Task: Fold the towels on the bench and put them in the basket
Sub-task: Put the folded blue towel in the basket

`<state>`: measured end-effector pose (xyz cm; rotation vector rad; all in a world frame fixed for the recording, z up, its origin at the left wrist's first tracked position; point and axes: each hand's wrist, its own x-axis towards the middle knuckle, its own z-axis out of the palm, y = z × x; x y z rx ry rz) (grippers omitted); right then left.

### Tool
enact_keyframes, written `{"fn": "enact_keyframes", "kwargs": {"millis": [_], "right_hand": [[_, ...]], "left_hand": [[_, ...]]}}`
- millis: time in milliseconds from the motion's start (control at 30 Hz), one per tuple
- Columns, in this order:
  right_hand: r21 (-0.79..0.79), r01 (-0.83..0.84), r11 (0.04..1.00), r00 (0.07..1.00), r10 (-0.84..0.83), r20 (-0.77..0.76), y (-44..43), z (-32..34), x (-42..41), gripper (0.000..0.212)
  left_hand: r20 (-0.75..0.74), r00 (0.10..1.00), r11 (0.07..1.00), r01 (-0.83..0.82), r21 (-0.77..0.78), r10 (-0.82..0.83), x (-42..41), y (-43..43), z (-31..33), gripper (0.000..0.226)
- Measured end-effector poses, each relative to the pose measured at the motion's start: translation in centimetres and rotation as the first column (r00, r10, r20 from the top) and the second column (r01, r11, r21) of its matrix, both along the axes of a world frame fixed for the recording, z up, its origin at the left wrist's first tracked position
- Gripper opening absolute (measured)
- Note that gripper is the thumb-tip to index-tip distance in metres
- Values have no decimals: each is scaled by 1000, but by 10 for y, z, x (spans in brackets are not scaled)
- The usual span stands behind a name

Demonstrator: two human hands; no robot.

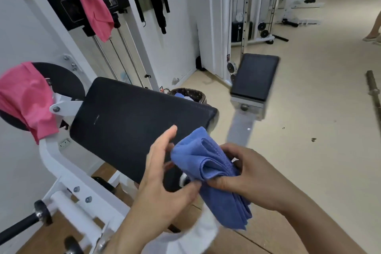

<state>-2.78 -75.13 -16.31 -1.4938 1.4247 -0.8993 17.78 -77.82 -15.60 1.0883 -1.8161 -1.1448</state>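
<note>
Desk (132, 121): black padded bench of a white gym machine, tilted towards the viewer.
Pink towels: left pink towel (26, 99) is draped over a round plate on the machine. Upper pink towel (92, 4) hangs high on the frame. Both are unfolded.
Blue towel (208, 171): folded into a thick bundle, held in the air just off the desk's near corner. Folding looks nearly finished. The next move is likely carrying it past the desk and lowering it into the basket.
Right hand (253, 173): fingers curled round the bundle, gripping it.
Left hand (165, 177): fingers loosely spread, grasping nothing. Thumb tip touches the towel's lower fold.
Basket (193, 93): dark, just behind the desk's far edge, with something blue inside.
</note>
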Motion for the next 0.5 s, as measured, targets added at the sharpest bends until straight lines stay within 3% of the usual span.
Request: {"fn": "enact_keyframes", "kwargs": {"millis": [67,133,333,500], "right_hand": [[-11,5,1000,999,-5,-35,29,2,-32,35],[-26,4,1000,996,-6,-86,54,3,-61,34],[-85,54,995,978,-69,-196,95,13,-130,49],[-261,84,962,887,-192,-421,96,6,-183,31]], "left_hand": [[180,984,975,40,-220,0,-30,20,9,71],[274,962,943,82,-323,10,-63,34,16,44],[277,959,964,18,-267,59,-143,55,17,12],[340,940,974,41,-223,38,-204,49,10,17]]}}
